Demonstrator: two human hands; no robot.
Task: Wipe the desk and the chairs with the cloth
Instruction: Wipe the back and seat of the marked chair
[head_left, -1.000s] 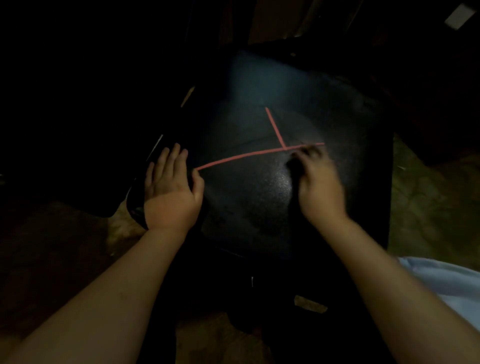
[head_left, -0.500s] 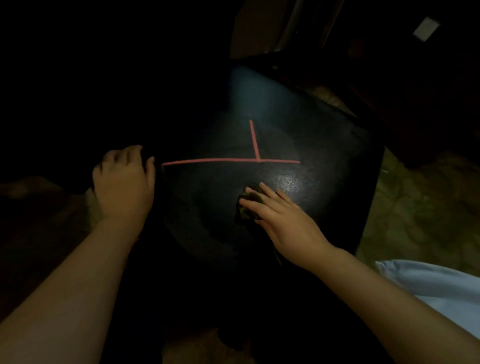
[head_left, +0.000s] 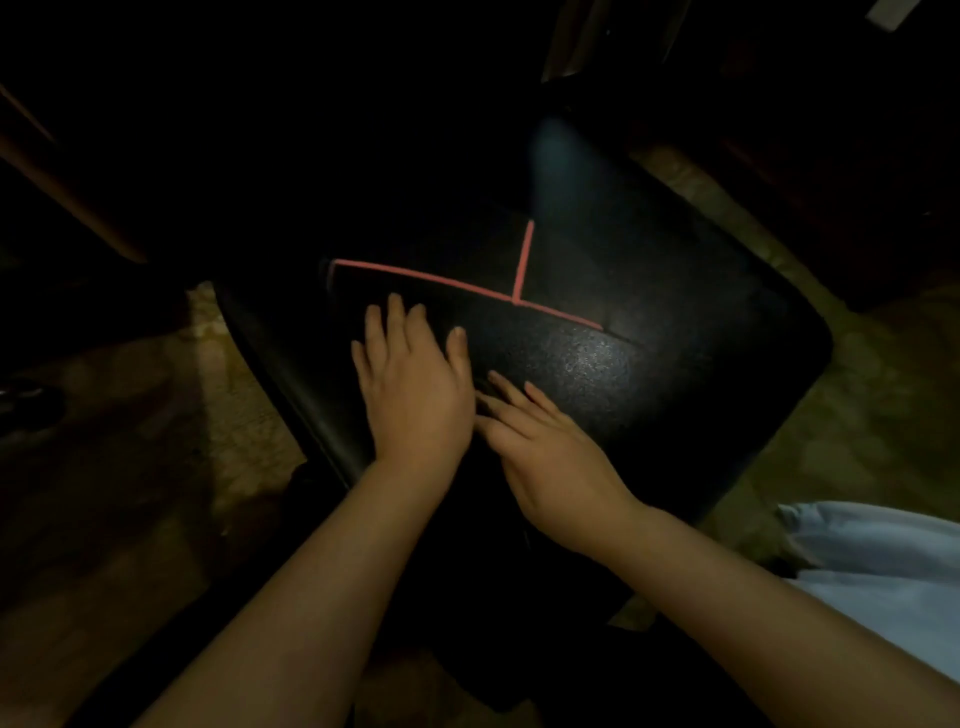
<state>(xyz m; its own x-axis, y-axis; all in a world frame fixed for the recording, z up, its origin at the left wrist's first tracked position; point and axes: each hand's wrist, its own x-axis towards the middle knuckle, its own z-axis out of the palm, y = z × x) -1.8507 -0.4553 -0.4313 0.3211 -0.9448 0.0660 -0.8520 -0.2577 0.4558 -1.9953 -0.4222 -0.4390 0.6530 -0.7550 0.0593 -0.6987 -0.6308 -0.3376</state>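
My left hand (head_left: 413, 384) has moved from the edge of the chair (head_left: 675, 415) onto its seat, flat beside my flat right hand (head_left: 553, 449); cloth unseen, wiping likely continues.

Chair seat (head_left: 649, 322): black, leather-like covering with a fine pebbled grain. The finish is semi-gloss, with a soft highlight right of centre.
Seam lines (head_left: 431, 280): pink-red, matt, forming a T across the seat.
Side band (head_left: 301, 395) along the seat's left edge: smooth, glossier, no grain.
Floor (head_left: 223, 415): mottled brown and cream, dull; material cannot be told.
Garment (head_left: 872, 561): pale blue cloth, matt.
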